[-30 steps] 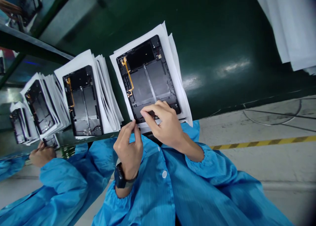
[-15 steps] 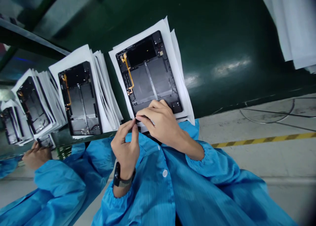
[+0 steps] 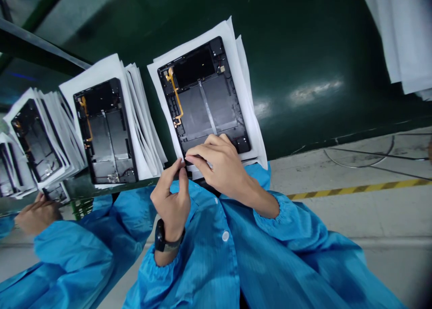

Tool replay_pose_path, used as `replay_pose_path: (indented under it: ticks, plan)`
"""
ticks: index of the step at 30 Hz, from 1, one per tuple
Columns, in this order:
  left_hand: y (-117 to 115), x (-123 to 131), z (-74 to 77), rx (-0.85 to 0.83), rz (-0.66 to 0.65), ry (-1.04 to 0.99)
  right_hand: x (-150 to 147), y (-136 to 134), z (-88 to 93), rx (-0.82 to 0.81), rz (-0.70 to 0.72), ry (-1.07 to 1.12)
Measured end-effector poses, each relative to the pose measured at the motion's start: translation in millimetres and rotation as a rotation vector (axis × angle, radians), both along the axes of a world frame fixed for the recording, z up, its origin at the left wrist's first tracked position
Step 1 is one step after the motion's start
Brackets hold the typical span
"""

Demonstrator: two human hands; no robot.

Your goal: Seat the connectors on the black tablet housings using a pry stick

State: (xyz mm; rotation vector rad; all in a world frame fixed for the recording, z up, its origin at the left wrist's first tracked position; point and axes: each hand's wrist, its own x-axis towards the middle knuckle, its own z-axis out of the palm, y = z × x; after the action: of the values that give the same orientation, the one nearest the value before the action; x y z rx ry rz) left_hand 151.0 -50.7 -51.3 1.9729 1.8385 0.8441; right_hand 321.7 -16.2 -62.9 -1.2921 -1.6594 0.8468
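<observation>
A black tablet housing lies open on white foam sheets. An orange flex cable runs down its left side and a grey strip crosses its middle. My right hand rests over the housing's near edge, thumb and forefinger pinched at the near left corner. Whatever is between those fingertips is too small to make out. Just left of that corner is my left hand, with a dark watch on the wrist. Its thumb and forefinger curl close together, and a tiny dark bit shows at their tips.
To the left, a similar housing sits on a sheet stack, with more such stacks beyond. A co-worker's hand is at the far left. White sheets lie at the upper right of the green table.
My left thumb and forefinger have drawn slightly apart and back from the right fingertips. My right hand stays pinched at the corner. The view has shifted a little, and the co-worker's hand appears farther left.
</observation>
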Motion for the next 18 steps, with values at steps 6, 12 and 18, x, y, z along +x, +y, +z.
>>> replay_pose_path:
  ticks: [6, 12, 18]
  plan:
    - [3.7, -2.8, -3.3, 0.048, -0.073, 0.033, 2.9, -0.1, 1.0, -0.034, -0.006, 0.054]
    - [6.7, -7.1, 1.2, -0.096, -0.011, -0.19, 3.0, -0.2, 0.8, -0.03, 0.013, 0.036]
    - [8.5, -8.4, 0.1, -0.125, 0.03, -0.242, 1.1, -0.1, 0.2, -0.006, 0.012, 0.004]
